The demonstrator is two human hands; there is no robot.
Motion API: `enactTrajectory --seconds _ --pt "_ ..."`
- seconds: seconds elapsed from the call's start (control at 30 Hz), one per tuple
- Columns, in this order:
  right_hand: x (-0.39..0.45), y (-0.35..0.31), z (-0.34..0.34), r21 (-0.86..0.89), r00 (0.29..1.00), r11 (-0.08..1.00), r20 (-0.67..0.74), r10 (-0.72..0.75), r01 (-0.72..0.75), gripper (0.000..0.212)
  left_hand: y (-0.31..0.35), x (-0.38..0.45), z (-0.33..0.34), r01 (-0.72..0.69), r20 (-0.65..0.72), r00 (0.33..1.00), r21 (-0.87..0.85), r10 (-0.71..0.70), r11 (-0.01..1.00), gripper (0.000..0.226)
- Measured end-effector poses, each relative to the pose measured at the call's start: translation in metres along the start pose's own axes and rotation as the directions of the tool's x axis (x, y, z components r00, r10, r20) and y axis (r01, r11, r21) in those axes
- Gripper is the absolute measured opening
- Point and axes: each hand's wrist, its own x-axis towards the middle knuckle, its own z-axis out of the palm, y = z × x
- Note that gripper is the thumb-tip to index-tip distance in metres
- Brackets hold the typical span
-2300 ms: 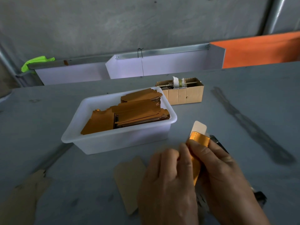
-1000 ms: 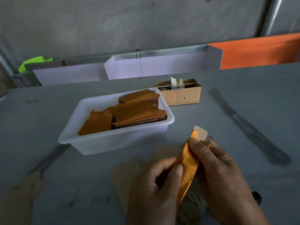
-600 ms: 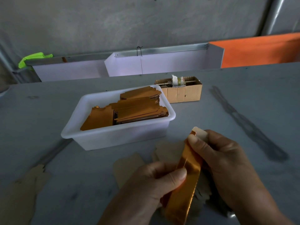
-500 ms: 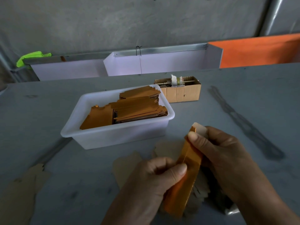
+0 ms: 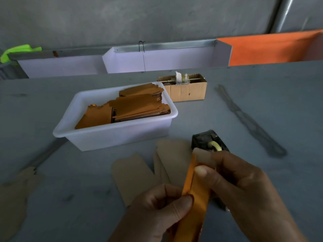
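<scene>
Pinched low between left hand [image 5: 157, 212] thumb and curled fingers, and near its pale top flap [image 5: 202, 157] under right hand [image 5: 244, 189] thumb: a long, glossy orange folded-card sleeve [image 5: 192, 198], raised just above the grey table [image 5: 262, 119]. To square it up well: press along the creases, pinch firmly at both ends, tuck the flap in straight. Beyond, flat brown card blanks [image 5: 138, 173] on the table; further back, a white plastic tub [image 5: 111, 137] of stacked orange blanks [image 5: 138, 106].

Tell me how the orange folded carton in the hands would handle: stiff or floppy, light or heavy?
Probably light: left hand and right hand hold the orange carton by pinches alone. Likely stiff, as it runs straight between them. Its pale end flap probably bends easily.
</scene>
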Motion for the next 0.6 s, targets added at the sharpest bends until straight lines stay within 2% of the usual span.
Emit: enactTrajectory --seconds 0.07,0.17,0.23,0.33,0.37,0.47,0.6 --pt "-0.004 -0.006 -0.01 -0.051 0.994 0.995 -0.068 -0.09 0.086 0.03 -0.003 0.0 0.002 0.004 -0.04 0.999 -0.076 -0.007 0.997 0.042" --pt "-0.008 0.003 -0.038 -0.274 0.962 0.954 -0.2 -0.184 0.126 0.036 -0.006 0.001 0.0 -0.027 -0.159 0.987 -0.132 0.006 0.991 0.03" --pt "-0.013 0.019 -0.051 -0.292 0.967 0.956 -0.23 -0.106 0.035 0.039 -0.007 0.001 0.0 -0.027 -0.188 0.982 -0.173 -0.006 0.985 0.02" --pt "-0.022 0.048 -0.056 -0.111 0.983 0.988 -0.158 0.091 -0.11 0.051 -0.009 0.004 0.001 -0.005 -0.196 0.98 -0.2 -0.035 0.98 0.006" --pt "-0.023 0.056 -0.055 -0.148 0.985 0.982 -0.143 0.093 -0.114 0.052 -0.01 0.005 0.003 0.002 -0.189 0.981 -0.188 -0.038 0.982 0.005" --pt "-0.021 0.066 -0.044 -0.284 0.969 0.951 -0.244 0.047 -0.118 0.045 -0.013 0.009 0.006 -0.001 -0.19 0.981 -0.156 -0.029 0.988 0.008" --pt "-0.014 0.062 -0.035 -0.334 0.97 0.938 -0.241 0.015 -0.097 0.033 -0.013 0.011 0.006 -0.005 -0.169 0.985 -0.12 -0.016 0.993 0.01"
